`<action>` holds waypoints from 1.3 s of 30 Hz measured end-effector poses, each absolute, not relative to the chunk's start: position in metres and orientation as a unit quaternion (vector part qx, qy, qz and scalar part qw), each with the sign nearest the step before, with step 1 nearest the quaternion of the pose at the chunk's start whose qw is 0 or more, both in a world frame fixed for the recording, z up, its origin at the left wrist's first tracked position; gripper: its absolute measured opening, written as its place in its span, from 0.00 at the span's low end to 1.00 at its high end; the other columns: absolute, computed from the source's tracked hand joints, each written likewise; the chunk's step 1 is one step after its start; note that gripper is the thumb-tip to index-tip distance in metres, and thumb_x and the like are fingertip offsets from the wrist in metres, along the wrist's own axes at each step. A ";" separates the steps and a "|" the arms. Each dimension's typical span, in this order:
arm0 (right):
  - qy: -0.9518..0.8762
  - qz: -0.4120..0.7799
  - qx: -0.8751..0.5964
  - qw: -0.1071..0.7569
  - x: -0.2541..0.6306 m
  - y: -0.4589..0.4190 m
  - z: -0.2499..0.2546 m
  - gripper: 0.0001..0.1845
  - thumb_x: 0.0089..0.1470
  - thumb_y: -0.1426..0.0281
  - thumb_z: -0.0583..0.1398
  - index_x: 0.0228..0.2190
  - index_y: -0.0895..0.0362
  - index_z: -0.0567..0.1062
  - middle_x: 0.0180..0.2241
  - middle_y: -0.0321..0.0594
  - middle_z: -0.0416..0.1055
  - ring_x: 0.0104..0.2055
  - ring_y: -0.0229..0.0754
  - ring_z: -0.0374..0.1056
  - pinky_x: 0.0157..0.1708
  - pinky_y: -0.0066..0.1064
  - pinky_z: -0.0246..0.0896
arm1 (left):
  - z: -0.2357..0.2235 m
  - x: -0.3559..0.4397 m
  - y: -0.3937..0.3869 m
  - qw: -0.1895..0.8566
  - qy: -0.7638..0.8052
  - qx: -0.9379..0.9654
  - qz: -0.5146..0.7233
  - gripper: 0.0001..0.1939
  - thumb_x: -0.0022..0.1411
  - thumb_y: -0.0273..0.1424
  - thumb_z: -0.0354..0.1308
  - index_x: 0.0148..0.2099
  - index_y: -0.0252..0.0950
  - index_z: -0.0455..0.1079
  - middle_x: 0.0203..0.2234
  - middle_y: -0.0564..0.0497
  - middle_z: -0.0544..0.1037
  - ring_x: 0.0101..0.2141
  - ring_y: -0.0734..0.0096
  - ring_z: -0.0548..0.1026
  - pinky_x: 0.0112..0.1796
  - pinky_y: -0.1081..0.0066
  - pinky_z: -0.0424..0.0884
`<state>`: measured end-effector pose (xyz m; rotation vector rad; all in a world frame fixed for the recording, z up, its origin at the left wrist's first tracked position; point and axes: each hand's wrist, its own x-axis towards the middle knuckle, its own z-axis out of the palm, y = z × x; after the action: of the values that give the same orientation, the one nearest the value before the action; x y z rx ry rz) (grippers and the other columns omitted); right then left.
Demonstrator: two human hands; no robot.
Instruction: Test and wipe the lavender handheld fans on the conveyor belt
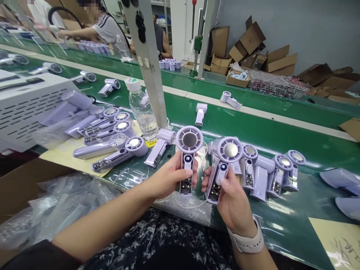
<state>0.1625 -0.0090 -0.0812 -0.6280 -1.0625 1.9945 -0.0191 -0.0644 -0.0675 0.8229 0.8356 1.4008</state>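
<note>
Left hand (170,180): wrapped around the handle of the left fan (187,159), thumb across the front below the display, fingertips curling round the other side; this grip seems chosen to leave the number 20 readable
Right hand (236,200): clasping the right fan (223,167) from its outer side, thumb on the front, fingertips showing at the inner side; its display also reads 20
Both fans: raised just beside each other over the worktop (298,210) by its near edge, faces toward the person, probably so both screens can be read at a glance; the right one leans more
Arms: left forearm slants in from the lower left across the near edge; right forearm rises more steeply, a pale watch (249,238) at the wrist
White cable (194,207): loops below the fans; whether it plugs into either, I cannot tell
Fan row (260,176): right of the right hand, heads toward the far edge, apparently for easy reach
Fan pile (120,148): on a yellow sheet (56,157) toward the worktop's left end
Bottle (142,108): upright near the far edge, likely clear of the hands
</note>
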 end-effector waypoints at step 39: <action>-0.422 0.748 -0.253 0.446 0.193 -0.054 -0.063 0.10 0.60 0.60 0.62 0.39 0.53 0.76 0.36 0.39 0.75 0.28 0.39 0.69 0.25 0.31 0.67 | -0.045 0.012 -0.083 0.616 0.395 0.374 0.571 0.16 0.56 0.31 0.65 0.44 0.37 0.64 0.38 0.50 0.75 0.32 0.65 0.77 0.34 0.64 0.71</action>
<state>0.1934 -0.0543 -0.0631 -0.6276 -1.0450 1.8526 0.0121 -0.0828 -0.0447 0.8613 0.9091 1.3145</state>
